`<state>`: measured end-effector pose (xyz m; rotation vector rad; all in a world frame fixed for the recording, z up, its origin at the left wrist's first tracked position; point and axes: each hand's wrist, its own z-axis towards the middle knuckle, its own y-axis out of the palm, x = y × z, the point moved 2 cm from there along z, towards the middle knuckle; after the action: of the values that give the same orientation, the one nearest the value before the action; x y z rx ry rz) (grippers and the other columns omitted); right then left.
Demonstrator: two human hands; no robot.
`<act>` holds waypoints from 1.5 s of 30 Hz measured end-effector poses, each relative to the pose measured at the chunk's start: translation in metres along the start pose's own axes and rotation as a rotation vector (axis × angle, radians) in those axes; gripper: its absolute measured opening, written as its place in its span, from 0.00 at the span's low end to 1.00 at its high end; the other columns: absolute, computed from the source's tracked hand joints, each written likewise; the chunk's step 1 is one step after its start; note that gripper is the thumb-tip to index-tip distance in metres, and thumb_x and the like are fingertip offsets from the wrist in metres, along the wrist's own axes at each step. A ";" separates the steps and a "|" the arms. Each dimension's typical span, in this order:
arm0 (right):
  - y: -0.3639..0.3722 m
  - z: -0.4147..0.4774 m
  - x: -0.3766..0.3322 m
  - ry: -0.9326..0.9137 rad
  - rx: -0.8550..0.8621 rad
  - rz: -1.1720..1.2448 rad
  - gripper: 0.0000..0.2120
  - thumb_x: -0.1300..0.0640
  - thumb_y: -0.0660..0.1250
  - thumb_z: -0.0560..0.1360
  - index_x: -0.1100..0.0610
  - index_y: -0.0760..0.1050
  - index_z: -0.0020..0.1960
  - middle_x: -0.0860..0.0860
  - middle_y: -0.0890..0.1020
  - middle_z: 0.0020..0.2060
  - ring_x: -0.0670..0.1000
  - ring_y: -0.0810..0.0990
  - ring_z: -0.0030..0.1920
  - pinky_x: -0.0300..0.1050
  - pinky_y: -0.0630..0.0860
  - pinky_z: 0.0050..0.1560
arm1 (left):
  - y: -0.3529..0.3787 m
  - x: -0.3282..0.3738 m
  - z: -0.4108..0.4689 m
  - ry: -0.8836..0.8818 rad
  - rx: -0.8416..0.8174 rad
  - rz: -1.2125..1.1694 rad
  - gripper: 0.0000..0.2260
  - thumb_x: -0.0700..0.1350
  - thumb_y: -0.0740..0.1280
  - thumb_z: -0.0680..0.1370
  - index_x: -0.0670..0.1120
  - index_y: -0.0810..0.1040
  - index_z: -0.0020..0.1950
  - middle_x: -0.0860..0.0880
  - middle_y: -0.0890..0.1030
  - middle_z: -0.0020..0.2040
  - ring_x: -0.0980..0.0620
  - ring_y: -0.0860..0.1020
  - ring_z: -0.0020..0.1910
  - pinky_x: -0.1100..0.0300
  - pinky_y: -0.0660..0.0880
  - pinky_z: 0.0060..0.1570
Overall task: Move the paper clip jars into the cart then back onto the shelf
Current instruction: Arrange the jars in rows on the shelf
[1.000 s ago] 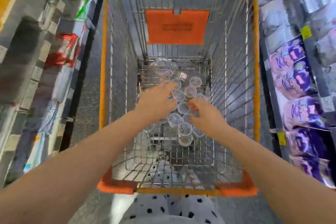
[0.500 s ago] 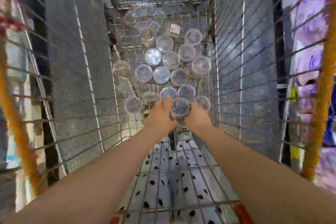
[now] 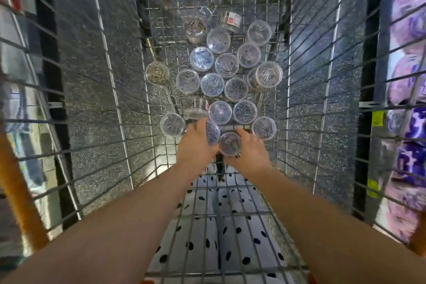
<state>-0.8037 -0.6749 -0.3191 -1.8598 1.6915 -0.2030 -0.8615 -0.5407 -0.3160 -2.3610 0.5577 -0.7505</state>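
Several clear plastic paper clip jars (image 3: 227, 65) stand and lie on the wire floor of the shopping cart (image 3: 129, 104). Both my arms reach deep into the cart. My left hand (image 3: 196, 143) grips a tilted jar (image 3: 212, 132) near the cluster's front edge. Beside it, my right hand (image 3: 250, 151) holds an upright jar (image 3: 230, 143) from its right side. The two held jars touch each other. My fingertips are partly hidden behind the jars.
The wire side walls of the cart rise close on both sides. An orange cart rim (image 3: 20, 193) shows at the lower left. Shelves with purple packages (image 3: 408, 90) stand to the right, other shelving (image 3: 13, 53) to the left.
My head has leaned further into the cart, so the jars look nearer. Earlier both hands closed around one front jar; now each hand holds a jar, the left one tilted.
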 end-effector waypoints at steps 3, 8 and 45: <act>0.001 0.001 -0.004 0.009 0.012 0.046 0.41 0.50 0.73 0.69 0.52 0.54 0.74 0.52 0.68 0.67 0.55 0.64 0.67 0.51 0.67 0.64 | -0.003 -0.008 0.004 -0.015 0.002 0.017 0.31 0.47 0.73 0.70 0.47 0.62 0.69 0.42 0.69 0.62 0.43 0.74 0.56 0.52 0.73 0.51; 0.007 0.002 -0.007 -0.020 0.063 0.050 0.36 0.52 0.73 0.69 0.50 0.60 0.72 0.51 0.70 0.65 0.56 0.67 0.64 0.51 0.70 0.61 | 0.000 -0.014 0.008 0.006 -0.046 0.139 0.32 0.49 0.73 0.71 0.49 0.60 0.70 0.42 0.70 0.62 0.43 0.73 0.58 0.51 0.73 0.52; -0.355 -0.333 -0.170 -0.843 0.680 0.105 0.13 0.46 0.71 0.69 0.42 0.70 0.51 0.39 0.76 0.44 0.38 0.73 0.40 0.27 0.66 0.36 | -0.344 0.221 -0.251 0.748 0.648 -0.215 0.23 0.54 0.74 0.69 0.51 0.72 0.60 0.53 0.80 0.52 0.54 0.77 0.50 0.55 0.74 0.49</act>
<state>-0.6965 -0.6255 0.1831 -1.0960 0.9507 0.0540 -0.7814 -0.5092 0.1562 -1.5084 0.2758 -1.6475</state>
